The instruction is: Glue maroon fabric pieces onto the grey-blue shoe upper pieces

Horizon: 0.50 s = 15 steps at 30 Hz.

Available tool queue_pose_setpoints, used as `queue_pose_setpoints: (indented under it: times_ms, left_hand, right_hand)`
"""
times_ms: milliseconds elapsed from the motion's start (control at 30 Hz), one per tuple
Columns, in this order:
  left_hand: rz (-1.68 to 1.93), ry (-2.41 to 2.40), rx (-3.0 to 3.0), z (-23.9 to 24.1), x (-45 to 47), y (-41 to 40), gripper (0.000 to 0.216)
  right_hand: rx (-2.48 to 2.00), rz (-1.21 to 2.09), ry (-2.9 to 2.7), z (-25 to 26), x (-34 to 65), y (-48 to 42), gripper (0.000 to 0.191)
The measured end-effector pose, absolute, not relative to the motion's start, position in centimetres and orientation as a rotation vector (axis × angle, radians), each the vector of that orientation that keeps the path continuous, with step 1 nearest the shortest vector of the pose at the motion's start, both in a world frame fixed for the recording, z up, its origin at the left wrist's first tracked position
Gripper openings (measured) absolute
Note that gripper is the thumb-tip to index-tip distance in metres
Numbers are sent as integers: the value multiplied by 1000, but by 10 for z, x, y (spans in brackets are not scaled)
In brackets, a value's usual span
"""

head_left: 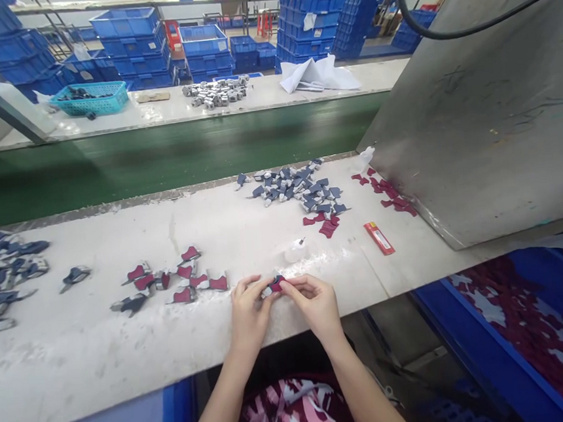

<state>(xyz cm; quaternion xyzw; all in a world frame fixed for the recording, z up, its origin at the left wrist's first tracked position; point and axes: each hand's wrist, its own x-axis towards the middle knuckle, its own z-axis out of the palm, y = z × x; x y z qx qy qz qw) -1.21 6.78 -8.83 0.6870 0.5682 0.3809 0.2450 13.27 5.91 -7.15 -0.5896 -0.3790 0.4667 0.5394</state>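
My left hand (pixel 249 310) and my right hand (pixel 313 302) meet at the near edge of the white worktop (pixel 101 345). Between their fingertips both pinch one small piece (pixel 275 284), dark red with a grey-blue part. Just left of my hands lies a loose group of similar red and grey pieces (pixel 179 280). A small white bottle (pixel 295 250) stands a little beyond my hands.
A heap of grey-blue pieces (pixel 296 188) and red pieces (pixel 386 195) lie at the right, by a tilted metal plate (pixel 484 108). An orange cutter (pixel 379 238) lies near them. More grey-blue pieces (pixel 1 271) are piled far left. A green conveyor (pixel 158 156) runs beyond; blue bin (pixel 528 327) below right.
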Motion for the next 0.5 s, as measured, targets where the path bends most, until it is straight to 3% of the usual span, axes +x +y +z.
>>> queue_pose_setpoints:
  times_ms: [200,500]
  left_hand:
    - [1049,1512,1838,-86,-14,67,20]
    - [1083,1494,1623,-85,-14,66,18]
  right_hand:
    - [-1452,1044,-956,-76,129,55,28]
    - [-1460,649,-1237,-82,126,50,17]
